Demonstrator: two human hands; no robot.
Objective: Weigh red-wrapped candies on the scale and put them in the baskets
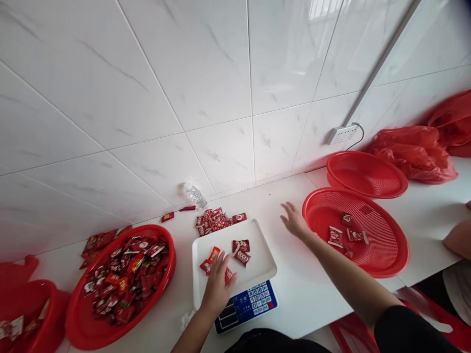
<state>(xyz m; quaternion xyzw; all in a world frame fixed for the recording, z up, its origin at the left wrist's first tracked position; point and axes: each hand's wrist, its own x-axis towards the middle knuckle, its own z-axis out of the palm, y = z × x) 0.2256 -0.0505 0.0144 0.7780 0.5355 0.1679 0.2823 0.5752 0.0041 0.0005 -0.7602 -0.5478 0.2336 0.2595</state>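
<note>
My left hand (218, 287) rests fingers-down on the white tray (257, 235) of a blue scale (250, 303), its fingertips closed on a red packet (212, 257) among a few red packets (241, 251) lying there. My right hand (293, 220) hovers open over the white table, fingers spread, just left of a red mesh basket (390, 264) that holds a few red packets (348, 235).
A red basin (83, 323) full of red packets stands at the left, with another red tub (33, 314) beyond it. Loose packets (217, 220) and a plastic bottle (195, 196) lie by the tiled wall. A second basket (368, 174), red bags (415, 152) and another person's arm (458, 238) are at the right.
</note>
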